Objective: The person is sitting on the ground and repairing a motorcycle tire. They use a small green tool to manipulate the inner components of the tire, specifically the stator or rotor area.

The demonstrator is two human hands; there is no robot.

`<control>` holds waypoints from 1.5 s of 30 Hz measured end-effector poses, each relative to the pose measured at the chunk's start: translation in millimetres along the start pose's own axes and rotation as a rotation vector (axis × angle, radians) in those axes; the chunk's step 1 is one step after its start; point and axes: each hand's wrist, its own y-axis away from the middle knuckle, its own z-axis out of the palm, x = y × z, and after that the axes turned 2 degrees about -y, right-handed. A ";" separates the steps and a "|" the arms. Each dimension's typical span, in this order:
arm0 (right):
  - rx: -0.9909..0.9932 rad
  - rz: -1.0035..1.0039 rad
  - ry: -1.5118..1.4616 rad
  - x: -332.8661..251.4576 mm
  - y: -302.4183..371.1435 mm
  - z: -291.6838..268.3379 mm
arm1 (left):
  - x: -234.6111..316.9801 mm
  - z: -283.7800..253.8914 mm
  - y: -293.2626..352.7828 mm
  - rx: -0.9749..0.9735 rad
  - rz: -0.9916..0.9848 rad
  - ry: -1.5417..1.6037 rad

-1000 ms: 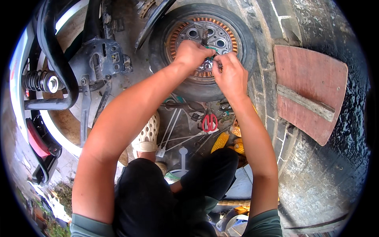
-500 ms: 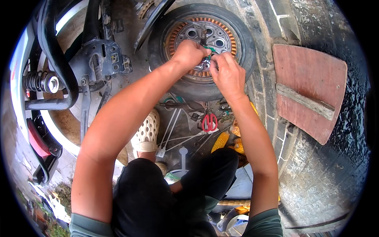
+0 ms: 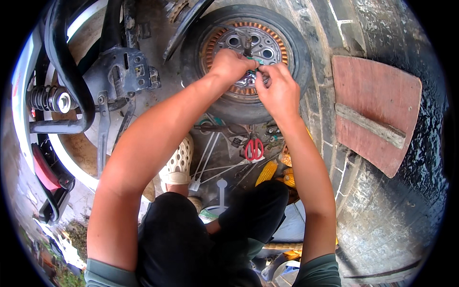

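Green wiring (image 3: 260,60) is pinched by the closed left hand (image 3: 231,65), over the middle of the wheel (image 3: 244,82) — the right hand (image 3: 280,90) is half-curled just beside it — and whether anything is gripped there cannot be told.

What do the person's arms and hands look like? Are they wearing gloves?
No gloves! The left hand and right hand are both bare, with no watch or bracelet to be seen on the wrists. The forearms are uncovered too. Higher up, a dark grey-green left sleeve and matching right sleeve show.
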 end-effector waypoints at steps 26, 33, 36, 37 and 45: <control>-0.065 0.060 -0.075 1.3 -3.9 -3.9 | 0.0 6.0 5.4 0.049 -0.081 0.130; -0.032 -0.005 0.085 -3.0 -5.8 -0.4 | -4.7 13.5 5.3 0.137 0.008 0.114; -0.035 0.015 0.058 -3.1 -7.7 1.0 | -2.0 13.3 8.4 0.142 -0.015 0.096; -0.037 0.025 0.042 -3.1 -8.3 1.3 | -0.1 13.1 10.6 0.144 -0.019 0.090; -0.045 0.139 -0.138 0.9 -13.9 1.3 | 0.6 10.0 16.1 0.073 0.009 0.158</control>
